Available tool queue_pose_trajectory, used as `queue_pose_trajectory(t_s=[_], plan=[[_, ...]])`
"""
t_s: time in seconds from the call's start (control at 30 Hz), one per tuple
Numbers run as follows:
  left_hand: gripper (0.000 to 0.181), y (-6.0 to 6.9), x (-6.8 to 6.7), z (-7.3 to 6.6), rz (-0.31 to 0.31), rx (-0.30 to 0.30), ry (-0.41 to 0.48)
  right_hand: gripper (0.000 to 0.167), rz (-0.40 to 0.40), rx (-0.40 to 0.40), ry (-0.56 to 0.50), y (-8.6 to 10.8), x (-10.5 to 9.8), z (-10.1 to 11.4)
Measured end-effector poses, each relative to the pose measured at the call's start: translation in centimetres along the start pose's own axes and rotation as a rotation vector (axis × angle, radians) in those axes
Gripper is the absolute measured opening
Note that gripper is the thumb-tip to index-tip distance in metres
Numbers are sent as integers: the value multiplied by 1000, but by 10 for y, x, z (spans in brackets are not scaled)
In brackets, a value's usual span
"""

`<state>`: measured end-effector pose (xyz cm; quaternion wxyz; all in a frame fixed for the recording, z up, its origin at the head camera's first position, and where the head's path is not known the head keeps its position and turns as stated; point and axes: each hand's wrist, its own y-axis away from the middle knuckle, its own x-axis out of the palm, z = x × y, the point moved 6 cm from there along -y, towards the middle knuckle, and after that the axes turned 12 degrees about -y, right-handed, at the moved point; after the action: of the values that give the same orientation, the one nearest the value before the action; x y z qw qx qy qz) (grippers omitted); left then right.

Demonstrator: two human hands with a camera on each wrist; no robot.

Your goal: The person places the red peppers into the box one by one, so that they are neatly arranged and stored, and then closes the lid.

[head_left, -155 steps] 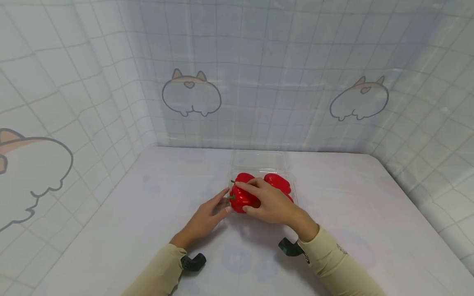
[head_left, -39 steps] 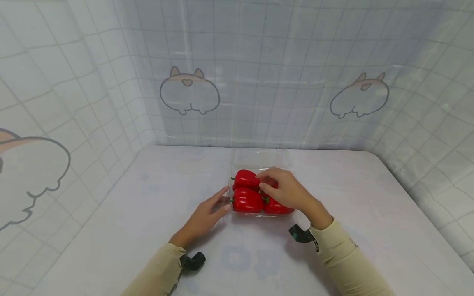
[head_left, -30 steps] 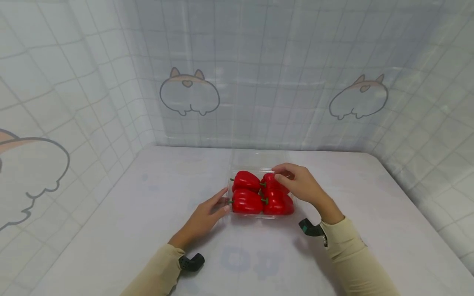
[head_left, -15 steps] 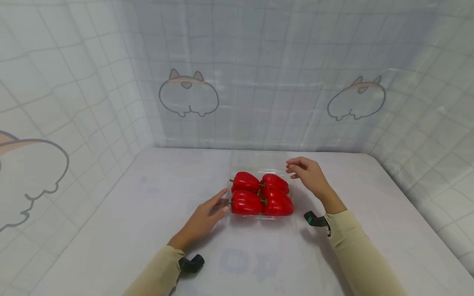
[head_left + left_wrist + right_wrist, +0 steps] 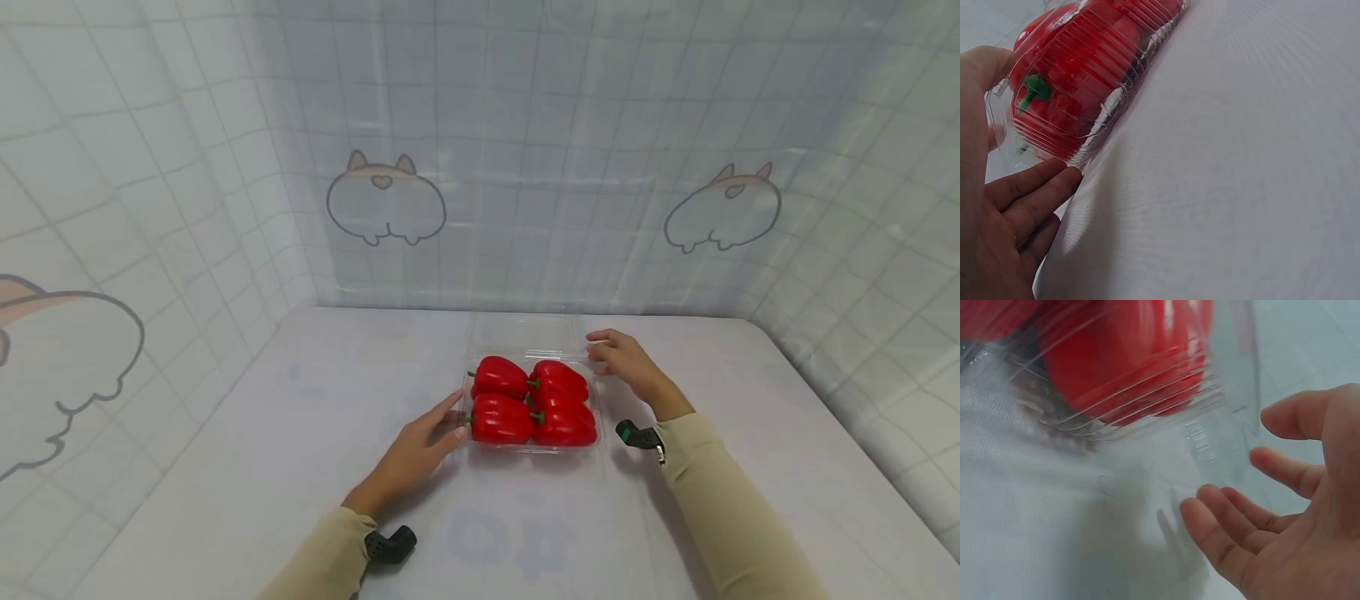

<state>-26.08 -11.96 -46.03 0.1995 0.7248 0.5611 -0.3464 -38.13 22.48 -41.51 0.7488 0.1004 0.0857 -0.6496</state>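
Observation:
Several red bell peppers with green stems, among them a front left bell pepper [image 5: 502, 420] and a back right bell pepper [image 5: 560, 382], lie inside a clear plastic clamshell box [image 5: 536, 450]. Its clear lid [image 5: 525, 333] is folded back, away from the person. My left hand [image 5: 411, 454] rests against the box's left side, thumb and fingers spread and fairly straight; in the left wrist view the fingertips [image 5: 1072, 177] touch near its ribbed wall. My right hand [image 5: 630, 362] is beside the back right corner, near the lid's hinge, fingers relaxed and holding nothing.
The box stands on a white-covered table [image 5: 337, 400]. A pale grid-patterned curtain [image 5: 510, 208] with cartoon animal drawings rises behind and at both sides. A dark wrist device [image 5: 392, 546] shows at the left cuff, and another wrist device [image 5: 637, 435] at the right.
My right hand has let go of the peppers, which now sit in two rows, and moved right and back to beside the lid. The left hand has stayed at the box's left side.

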Motion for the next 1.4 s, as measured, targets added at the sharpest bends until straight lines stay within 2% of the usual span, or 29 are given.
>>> queue_pose_trajectory(t_s=[0.1, 0.23, 0.5, 0.7, 0.87, 0.97, 1.17, 1.4], plan=[[67, -1, 1, -1, 4, 8, 2, 50, 2, 33, -7, -4, 1, -3], [66, -1, 2, -4, 7, 19, 10, 51, -26, 33, -23, -6, -2, -4], [66, 3, 0, -7, 5, 22, 3, 53, -24, 55, -112, -8, -3, -11], [68, 2, -3, -4, 0, 11, -11, 57, 0, 16, -193, -13, 4, -10], [75, 4, -6, -5, 19, 31, -33, 60, -12, -3, -229, -13, 8, -9], [81, 4, -6, -6, 20, 49, -50, 62, -30, -22, -255, -12, 8, -8], [83, 4, -4, -7, 17, 47, -75, 64, -72, -84, -302, -7, 7, -5], [84, 3, -2, -7, -1, 70, -145, 62, -99, -231, -315, 1, 3, 8]])
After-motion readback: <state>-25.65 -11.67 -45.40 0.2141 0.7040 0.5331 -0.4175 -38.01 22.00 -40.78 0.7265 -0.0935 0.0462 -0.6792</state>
